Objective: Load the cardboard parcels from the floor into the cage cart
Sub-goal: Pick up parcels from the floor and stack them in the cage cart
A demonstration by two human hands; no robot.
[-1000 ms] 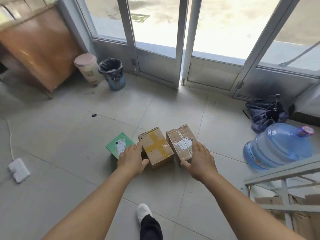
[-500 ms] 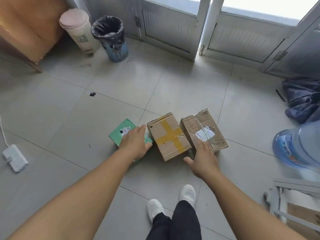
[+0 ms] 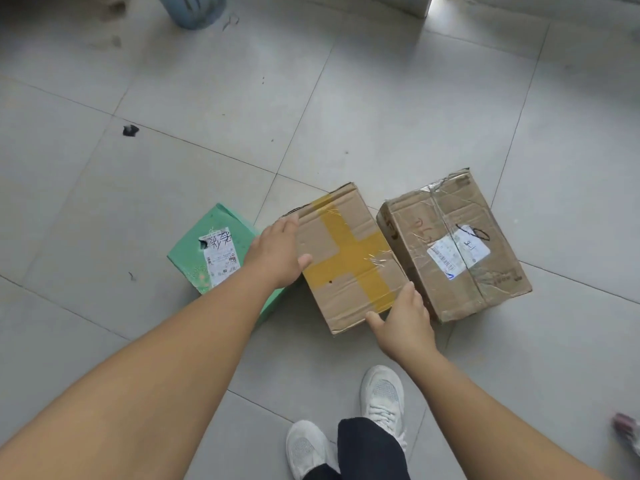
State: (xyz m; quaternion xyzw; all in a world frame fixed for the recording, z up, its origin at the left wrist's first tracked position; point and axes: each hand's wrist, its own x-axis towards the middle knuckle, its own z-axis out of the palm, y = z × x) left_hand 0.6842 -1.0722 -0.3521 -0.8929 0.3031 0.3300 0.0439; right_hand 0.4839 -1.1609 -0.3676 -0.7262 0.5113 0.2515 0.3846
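- Standing nearest: white shoes [image 3: 382, 393] on the grey tiled floor [image 3: 207, 98].
- Clasping the yellow-taped parcel [image 3: 349, 258] with right hand [image 3: 403, 325] and left hand [image 3: 277, 251], fingers curling over opposite edges (parcel sitting on the floor).
- Lying alongside: green parcel [image 3: 211, 251] left, clear-taped parcel [image 3: 453, 244] right.

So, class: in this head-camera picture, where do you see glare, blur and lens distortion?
Head view: glare glints off the clear tape on the yellow-taped parcel and on the brown parcel; the blue bin at the top edge and the object at the lower right edge are blurred; the floor tile lines splay outward, wide-angle distortion; shadows are soft.
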